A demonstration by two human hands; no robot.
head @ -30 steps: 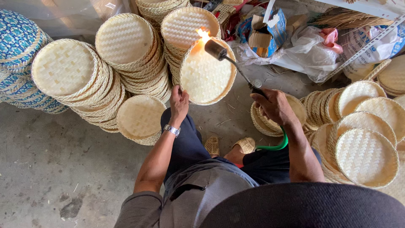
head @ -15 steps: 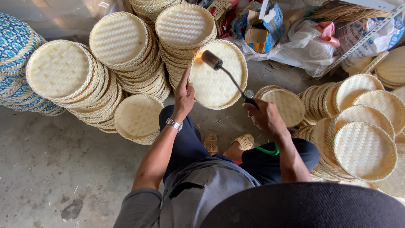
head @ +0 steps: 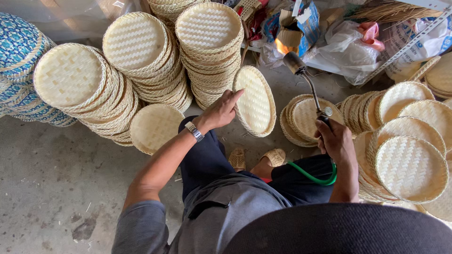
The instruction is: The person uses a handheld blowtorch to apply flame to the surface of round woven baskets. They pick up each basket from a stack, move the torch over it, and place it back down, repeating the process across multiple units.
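My left hand (head: 220, 111), with a wristwatch on the wrist, grips the rim of a round woven bamboo tray (head: 256, 100) and holds it on edge, turned nearly sideways to me. My right hand (head: 335, 141) is closed on the handle of a gas torch (head: 306, 80), whose long metal neck points up and away. A small orange flame (head: 281, 46) burns at the nozzle, to the right of the tray and apart from it. A green hose (head: 311, 174) runs from the torch across my lap.
Tall stacks of woven trays (head: 209, 47) stand ahead and to the left; blue patterned ones (head: 19, 51) sit far left. More trays (head: 409, 164) are piled on the right. Plastic bags and boxes (head: 339, 42) lie behind. I sit on a concrete floor (head: 52, 188).
The tray has turned from facing me flat to nearly edge-on. The torch has swung right, off the tray's face, and its flame now burns beside the tray.
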